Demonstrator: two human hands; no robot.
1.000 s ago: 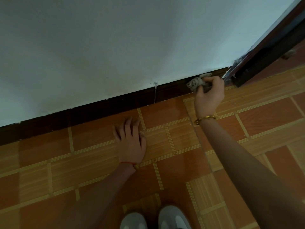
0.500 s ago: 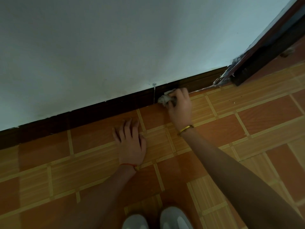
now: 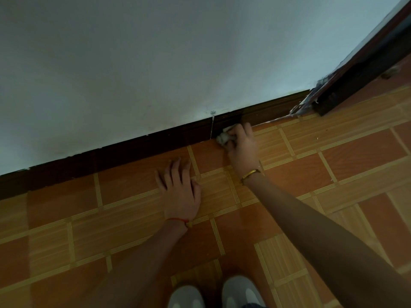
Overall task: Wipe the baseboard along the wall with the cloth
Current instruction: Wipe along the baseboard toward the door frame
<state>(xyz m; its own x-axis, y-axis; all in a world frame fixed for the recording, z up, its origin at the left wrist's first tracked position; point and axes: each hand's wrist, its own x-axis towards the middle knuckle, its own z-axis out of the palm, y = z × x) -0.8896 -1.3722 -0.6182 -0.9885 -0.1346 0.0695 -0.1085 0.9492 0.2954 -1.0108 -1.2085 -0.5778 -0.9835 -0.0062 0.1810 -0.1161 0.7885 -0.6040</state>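
Note:
A dark brown baseboard runs along the foot of the pale wall, rising from lower left to upper right. My right hand grips a small bunched grey-white cloth and holds it against the baseboard just right of a thin pale seam. Most of the cloth is hidden under the fingers. My left hand lies flat on the orange floor tiles, fingers straight and pointing at the wall, a hand's width short of the baseboard.
A dark door frame meets the wall's right end, with pale chipped debris at its base. The floor is orange and wood-pattern tile. Two grey shoe tips show at the bottom edge.
My right hand has slid the cloth leftward along the baseboard from the door frame corner to near the seam. My left hand has stayed flat on the floor.

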